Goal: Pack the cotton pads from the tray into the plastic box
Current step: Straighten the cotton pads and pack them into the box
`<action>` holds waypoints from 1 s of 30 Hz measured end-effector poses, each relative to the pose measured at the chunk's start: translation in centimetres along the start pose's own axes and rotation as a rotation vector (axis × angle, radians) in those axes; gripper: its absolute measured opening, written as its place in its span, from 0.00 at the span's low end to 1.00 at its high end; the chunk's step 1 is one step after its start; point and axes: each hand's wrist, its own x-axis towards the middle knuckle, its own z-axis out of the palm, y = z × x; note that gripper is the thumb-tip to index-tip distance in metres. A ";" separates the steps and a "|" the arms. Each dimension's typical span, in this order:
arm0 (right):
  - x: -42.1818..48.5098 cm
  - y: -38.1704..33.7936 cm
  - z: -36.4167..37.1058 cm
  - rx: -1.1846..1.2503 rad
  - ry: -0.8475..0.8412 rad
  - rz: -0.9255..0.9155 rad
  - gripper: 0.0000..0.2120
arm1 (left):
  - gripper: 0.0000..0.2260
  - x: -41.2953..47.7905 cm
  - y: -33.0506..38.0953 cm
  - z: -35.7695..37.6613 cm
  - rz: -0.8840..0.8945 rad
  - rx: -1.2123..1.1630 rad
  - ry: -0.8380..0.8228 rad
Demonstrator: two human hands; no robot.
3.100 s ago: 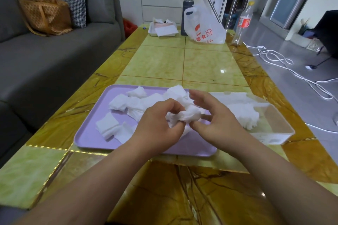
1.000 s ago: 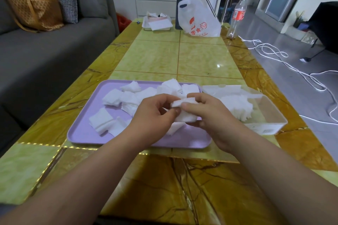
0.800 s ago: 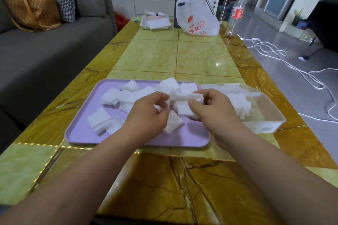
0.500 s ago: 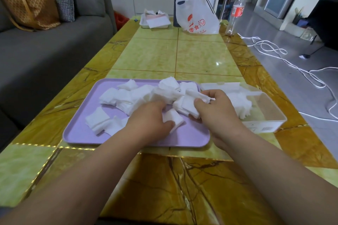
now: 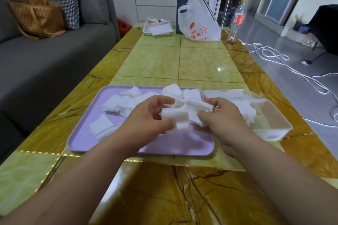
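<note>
A lilac tray (image 5: 78,141) lies on the table in front of me with several white cotton pads (image 5: 117,103) scattered on it. To its right stands a clear plastic box (image 5: 278,122) with a heap of pads (image 5: 243,105) in its far half. Above the tray's middle, my left hand (image 5: 146,122) pinches a small stack of pads (image 5: 176,118). My right hand (image 5: 222,117) grips another bunch of pads (image 5: 198,106) right beside it. The two bunches touch.
The green and amber marble table (image 5: 179,62) runs away from me. At its far end stand a white tray with papers (image 5: 158,28), a dark flask (image 5: 180,15), a plastic bag (image 5: 198,23) and a bottle (image 5: 237,19). A grey sofa (image 5: 45,56) lies left, white cables (image 5: 285,67) right.
My left hand dipped to the tray and came back up with a stack of pads. It now meets the bunch held in my right hand above the tray.
</note>
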 end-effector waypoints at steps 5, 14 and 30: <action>-0.5 -0.2 0.0 -0.035 -0.119 -0.030 0.14 | 0.23 0.0 0.3 0.3 0.033 -0.014 -0.095; -0.9 -0.4 0.1 -0.001 -0.242 -0.026 0.14 | 0.16 0.5 -0.7 0.3 0.063 -0.030 0.036; -1.6 0.2 0.4 -0.258 -0.274 -0.168 0.18 | 0.09 0.5 -1.2 0.9 0.002 0.242 -0.053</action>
